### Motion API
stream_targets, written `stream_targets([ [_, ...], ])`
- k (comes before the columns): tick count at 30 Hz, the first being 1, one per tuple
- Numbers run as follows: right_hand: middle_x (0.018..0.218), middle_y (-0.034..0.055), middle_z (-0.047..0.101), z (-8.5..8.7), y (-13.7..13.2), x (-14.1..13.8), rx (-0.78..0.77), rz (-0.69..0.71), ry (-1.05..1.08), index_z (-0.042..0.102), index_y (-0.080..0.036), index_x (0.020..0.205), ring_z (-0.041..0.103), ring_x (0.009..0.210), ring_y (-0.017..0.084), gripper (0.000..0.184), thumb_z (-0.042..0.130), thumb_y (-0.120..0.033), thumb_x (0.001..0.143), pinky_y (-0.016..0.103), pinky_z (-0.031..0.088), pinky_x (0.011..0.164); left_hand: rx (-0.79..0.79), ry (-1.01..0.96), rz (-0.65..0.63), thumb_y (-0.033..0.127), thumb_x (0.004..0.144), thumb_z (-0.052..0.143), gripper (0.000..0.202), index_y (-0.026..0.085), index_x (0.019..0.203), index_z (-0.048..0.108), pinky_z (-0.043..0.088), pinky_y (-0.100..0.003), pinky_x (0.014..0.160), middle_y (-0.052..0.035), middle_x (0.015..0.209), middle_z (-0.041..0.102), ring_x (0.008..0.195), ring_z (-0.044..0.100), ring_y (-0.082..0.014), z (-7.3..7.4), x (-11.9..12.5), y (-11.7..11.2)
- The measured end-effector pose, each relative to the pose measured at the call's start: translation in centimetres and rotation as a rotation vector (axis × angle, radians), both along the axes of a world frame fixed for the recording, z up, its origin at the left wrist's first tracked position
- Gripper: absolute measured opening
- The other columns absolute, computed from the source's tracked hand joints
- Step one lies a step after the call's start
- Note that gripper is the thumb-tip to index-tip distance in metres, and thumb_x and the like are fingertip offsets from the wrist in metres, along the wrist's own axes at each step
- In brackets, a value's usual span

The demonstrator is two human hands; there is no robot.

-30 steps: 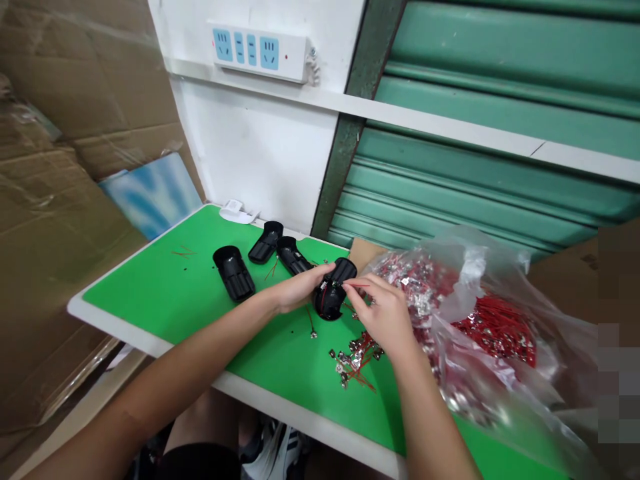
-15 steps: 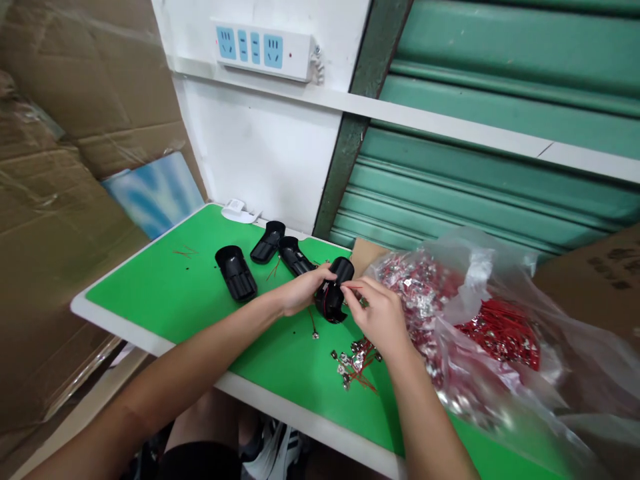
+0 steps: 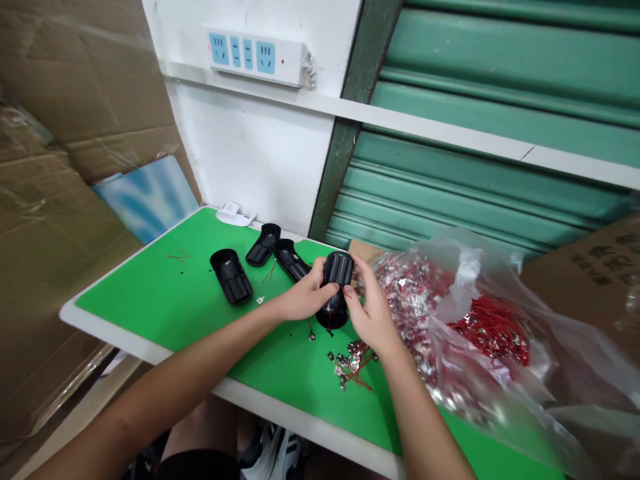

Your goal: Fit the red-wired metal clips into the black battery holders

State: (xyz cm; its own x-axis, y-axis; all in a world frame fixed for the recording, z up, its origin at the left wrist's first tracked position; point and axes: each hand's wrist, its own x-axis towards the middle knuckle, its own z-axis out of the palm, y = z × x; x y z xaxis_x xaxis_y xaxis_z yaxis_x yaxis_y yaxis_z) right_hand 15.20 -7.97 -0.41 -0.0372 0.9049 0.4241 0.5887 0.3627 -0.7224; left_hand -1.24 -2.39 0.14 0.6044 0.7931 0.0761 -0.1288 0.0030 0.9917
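Both hands grip one black plastic housing (image 3: 336, 288) over the green table top (image 3: 165, 293). My left hand (image 3: 301, 298) wraps its left side with the thumb on the ribbed top. My right hand (image 3: 367, 308) clasps the right side, fingers curled round it. A red wire shows inside the housing's open lower end. Three more black housings lie to the left: one (image 3: 231, 276) apart, two (image 3: 263, 244) (image 3: 291, 260) close together. Below my hands lies a small heap of metal contacts with red wires (image 3: 353, 363).
A clear plastic bag (image 3: 470, 327) full of red-wired metal contacts fills the right of the table. Cardboard (image 3: 60, 133) leans at the left. A power strip (image 3: 255, 48) hangs on the white wall; a green roller shutter (image 3: 475, 133) stands behind. A small white part (image 3: 231, 213) lies at the table's far corner.
The right hand, which pinched a red wire at the housing's mouth, now clasps the housing itself. The housing has been tilted up so its ribbed back faces me.
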Motion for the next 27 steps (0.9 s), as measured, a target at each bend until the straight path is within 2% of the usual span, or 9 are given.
stream_targets([
  [4, 0.153, 0.0158, 0.05, -0.3, 0.1, -0.2, -0.029, 0.016, 0.042, 0.035, -0.022, 0.155, 0.056, 0.136, 0.027, 0.056, 0.046, -0.023, 0.1, 0.048, 0.051, 0.11, 0.08, 0.043, 0.026, 0.029, 0.083, 0.065, 0.043, 0.018, 0.118, 0.043, 0.04, -0.037, 0.107, -0.0068, 0.111, 0.052, 0.115, 0.05, -0.0244, -0.1, -0.1, 0.0],
  [11, 0.155, 0.0136, 0.05, -0.4, -0.1, -0.4, 0.006, 0.027, 0.09, 0.036, -0.026, 0.156, 0.055, 0.137, 0.029, 0.056, 0.048, -0.027, 0.102, 0.055, 0.047, 0.114, 0.22, 0.076, -0.041, 0.031, 0.091, 0.053, 0.042, 0.016, 0.125, 0.033, 0.036, -0.048, 0.115, -0.0105, 0.118, 0.049, 0.12, 0.049, -0.0255, -0.8, -0.1, 0.5],
  [15, 0.153, 0.0138, 0.051, -0.6, -0.1, -0.5, 0.014, 0.015, 0.094, 0.036, -0.027, 0.156, 0.058, 0.134, 0.03, 0.057, 0.05, -0.029, 0.101, 0.055, 0.052, 0.11, 0.246, 0.119, -0.03, 0.031, 0.094, 0.05, 0.039, 0.016, 0.126, 0.032, 0.035, -0.052, 0.117, -0.0109, 0.119, 0.047, 0.121, 0.049, -0.026, -1.0, -0.2, 0.4],
  [27, 0.156, 0.0127, 0.047, -1.2, -0.3, -2.2, 0.029, -0.034, 0.197, 0.031, -0.027, 0.158, 0.05, 0.142, 0.027, 0.055, 0.045, -0.04, 0.106, 0.053, 0.041, 0.12, 0.421, 0.113, 0.01, 0.025, 0.097, 0.046, 0.035, 0.016, 0.127, 0.029, 0.043, -0.047, 0.113, -0.0141, 0.123, 0.047, 0.123, 0.052, -0.025, -0.7, -0.3, 0.2],
])
